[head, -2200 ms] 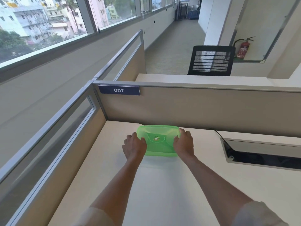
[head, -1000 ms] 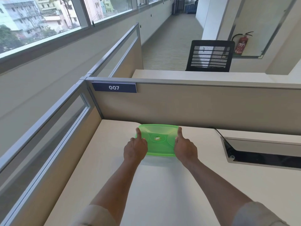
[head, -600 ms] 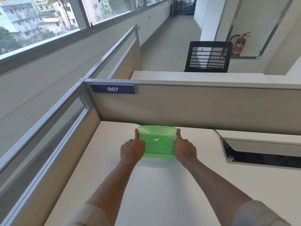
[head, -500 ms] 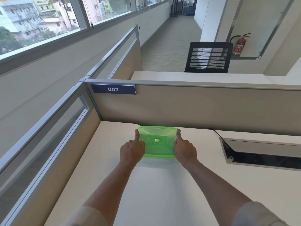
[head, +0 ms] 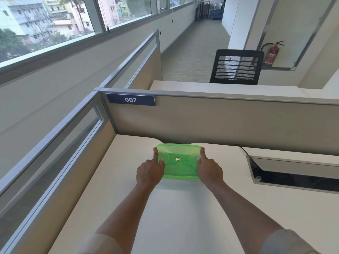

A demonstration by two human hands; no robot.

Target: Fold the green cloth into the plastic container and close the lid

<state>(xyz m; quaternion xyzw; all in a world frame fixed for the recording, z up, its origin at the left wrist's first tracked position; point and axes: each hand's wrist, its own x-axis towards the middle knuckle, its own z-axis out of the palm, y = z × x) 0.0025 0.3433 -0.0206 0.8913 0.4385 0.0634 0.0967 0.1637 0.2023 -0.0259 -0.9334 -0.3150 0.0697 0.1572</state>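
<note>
Plastic container (head: 180, 162), translucent green with its lid (head: 178, 156) on top, sits on the pale bench (head: 183, 217) near the far divider panel (head: 220, 121). A small round logo marks the middle of the lid; its lettering is too small to read. The green cloth cannot be made out: the tinted plastic hides whatever is inside.

The left hand (head: 149, 171) grips the left short side of the container, with its thumb laid along the top of the lid and its fingers curled round the edge, out of sight. The right hand (head: 209, 170) mirrors it on the right short side, thumb up on the lid, fingers hidden beneath. Whether the lid is fully snapped down all round cannot be told, as the hands cover both ends and the far rim is seen only edge-on.

Both forearms reach in from the bottom edge, where beige sleeves (head: 286, 242) are cut off by the frame. To the right, a recessed cable tray (head: 293, 171) is set into the bench, its right end running out of view, with a dark cable (head: 243, 149) leading into it. A blue plate reading 007 (head: 130, 99) hangs on the divider. Beyond it stand a black mesh chair (head: 236, 66), only its back visible, and a red fire extinguisher (head: 272, 54).
</note>
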